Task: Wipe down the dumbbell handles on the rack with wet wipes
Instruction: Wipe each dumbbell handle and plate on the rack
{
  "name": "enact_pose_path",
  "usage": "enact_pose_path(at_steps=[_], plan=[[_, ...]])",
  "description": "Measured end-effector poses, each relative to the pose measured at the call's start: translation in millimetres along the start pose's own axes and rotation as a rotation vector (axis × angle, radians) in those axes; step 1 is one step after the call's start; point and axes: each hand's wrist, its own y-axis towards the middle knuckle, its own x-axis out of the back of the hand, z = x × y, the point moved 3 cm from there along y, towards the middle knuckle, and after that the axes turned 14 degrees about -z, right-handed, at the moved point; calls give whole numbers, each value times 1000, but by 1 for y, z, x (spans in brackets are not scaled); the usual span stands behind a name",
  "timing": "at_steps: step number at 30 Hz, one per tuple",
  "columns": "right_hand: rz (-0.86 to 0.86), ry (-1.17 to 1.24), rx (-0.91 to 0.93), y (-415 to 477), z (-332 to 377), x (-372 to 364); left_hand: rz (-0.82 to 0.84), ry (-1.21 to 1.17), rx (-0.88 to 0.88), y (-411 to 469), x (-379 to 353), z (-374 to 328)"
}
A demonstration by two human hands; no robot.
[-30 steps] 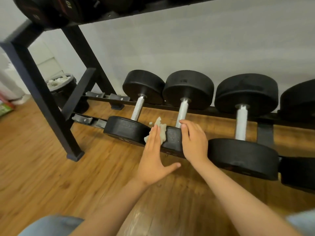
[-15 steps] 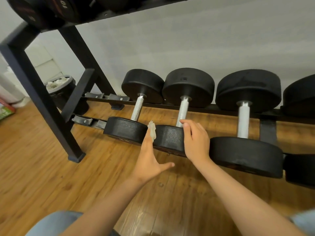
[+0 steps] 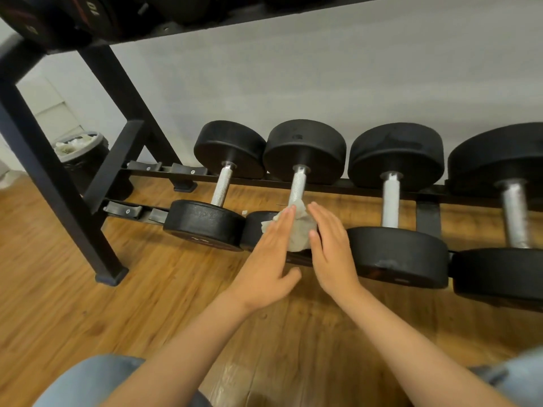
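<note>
Several black dumbbells lie across the lower rails of a black rack [image 3: 323, 183]. A crumpled white wet wipe [image 3: 299, 230] lies on the near weight of the second dumbbell [image 3: 304, 151], just below its knurled steel handle [image 3: 297, 188]. My left hand [image 3: 269, 254] has straight fingers and presses the wipe's left side against that weight. My right hand [image 3: 330, 245] is flat with straight fingers and touches the wipe's right side. The first dumbbell's handle [image 3: 221, 186] stands to the left, the third handle [image 3: 390, 201] and a fourth handle [image 3: 514, 214] to the right.
The rack's slanted leg [image 3: 55, 183] stands on the wooden floor [image 3: 88, 304] at the left. A lined bin [image 3: 79, 151] with used wipes sits behind it. An upper shelf with more dumbbells [image 3: 88, 16] hangs overhead. My knees show at the bottom edge.
My left hand slid the wipe from the gap beside the first dumbbell onto the second dumbbell's near weight. My right hand opened flat and moved in beside the wipe.
</note>
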Motion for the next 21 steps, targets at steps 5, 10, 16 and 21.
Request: enact_pose_path(at_steps=[5, 10, 16, 21], plan=[[79, -291, 328, -4, 25, 1, -168, 2, 46, 7, 17, 14], [160, -571, 404, -7, 44, -40, -246, -72, 279, 4, 19, 56], [112, -570, 280, -42, 31, -40, -278, -262, 449, 17, 10, 67], [109, -260, -14, -18, 20, -29, -325, -252, 427, 35, -5, 63]])
